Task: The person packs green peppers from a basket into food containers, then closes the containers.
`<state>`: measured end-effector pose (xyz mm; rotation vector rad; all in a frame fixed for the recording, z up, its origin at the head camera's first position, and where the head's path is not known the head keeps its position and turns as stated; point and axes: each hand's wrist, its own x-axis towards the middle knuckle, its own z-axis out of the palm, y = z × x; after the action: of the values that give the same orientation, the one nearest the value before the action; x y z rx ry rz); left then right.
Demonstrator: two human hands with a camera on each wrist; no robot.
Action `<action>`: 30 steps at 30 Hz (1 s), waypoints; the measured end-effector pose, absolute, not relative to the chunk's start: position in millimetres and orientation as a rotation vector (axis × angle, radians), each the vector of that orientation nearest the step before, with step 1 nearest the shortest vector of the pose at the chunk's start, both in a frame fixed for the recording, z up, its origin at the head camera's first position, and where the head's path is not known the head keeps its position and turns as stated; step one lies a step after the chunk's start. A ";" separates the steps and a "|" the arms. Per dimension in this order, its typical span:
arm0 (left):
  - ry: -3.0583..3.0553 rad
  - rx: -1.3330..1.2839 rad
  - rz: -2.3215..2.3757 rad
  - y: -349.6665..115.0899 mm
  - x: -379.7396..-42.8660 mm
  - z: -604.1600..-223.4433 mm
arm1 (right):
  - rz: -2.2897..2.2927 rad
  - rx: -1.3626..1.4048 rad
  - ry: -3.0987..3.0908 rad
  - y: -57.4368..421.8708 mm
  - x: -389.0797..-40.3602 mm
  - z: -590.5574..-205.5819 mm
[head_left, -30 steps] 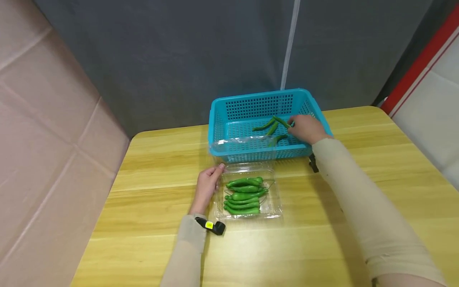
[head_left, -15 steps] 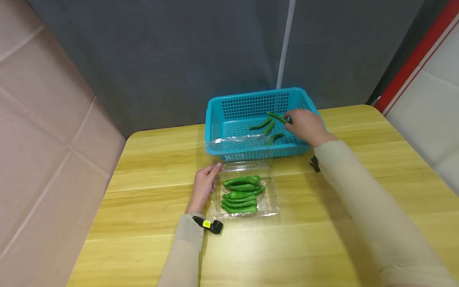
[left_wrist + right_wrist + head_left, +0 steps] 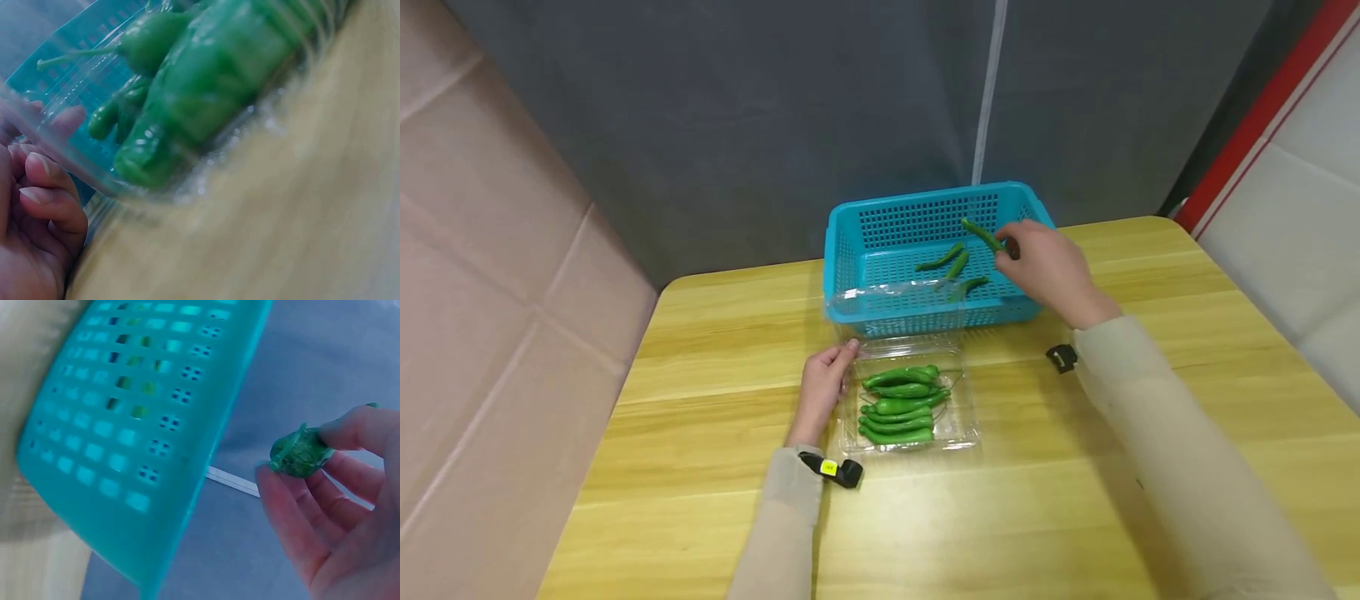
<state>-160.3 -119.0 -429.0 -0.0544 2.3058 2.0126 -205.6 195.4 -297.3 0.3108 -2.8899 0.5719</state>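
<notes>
My right hand [image 3: 1048, 267] pinches a green chili pepper [image 3: 981, 235] by one end, held up over the blue basket [image 3: 925, 197]. In the right wrist view, thumb and fingertips close on the end of that pepper [image 3: 300, 452], above the basket's rim. Several more peppers [image 3: 957, 265] lie on the basket's floor. In front of the basket stands a clear plastic clamshell container [image 3: 958, 433], lid raised, with several green peppers [image 3: 902, 406] laid in a row. My left hand [image 3: 824, 383] grips its left edge near the hinge, fingers curled against the wall in the left wrist view.
The container's raised clear lid [image 3: 895, 304] overlaps the basket's front wall. Both stand on a wooden table [image 3: 722, 375], with a grey curtain [image 3: 737, 142] behind its far edge. A pale padded wall [image 3: 497, 292] borders the left side.
My right hand has lifted a pepper from the basket's floor, raising it above the other peppers. The left hand stays at the container's edge. The head view has shifted slightly.
</notes>
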 end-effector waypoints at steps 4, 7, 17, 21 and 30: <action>2.313 -0.085 2.018 -122.1 -166.2 -443.3 | 0.588 0.298 -2.851 196.3 -198.7 -288.5; 2.333 -0.086 2.015 -121.9 -167.5 -446.7 | 0.616 0.290 -2.831 195.9 -192.8 -282.3; 2.306 -0.060 2.035 -118.0 -157.9 -424.3 | 0.739 0.314 -2.756 183.8 -171.6 -287.9; 2.328 -0.075 2.015 -117.8 -154.7 -419.5 | 0.784 0.325 -2.694 178.9 -164.3 -294.4; 2.323 -0.044 2.002 -118.0 -154.4 -419.8 | 0.942 0.314 -2.573 173.7 -144.4 -304.9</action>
<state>-154.4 -118.0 -419.8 -0.0438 2.3229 2.0022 -144.4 173.7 -304.9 0.3136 -2.5728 0.9421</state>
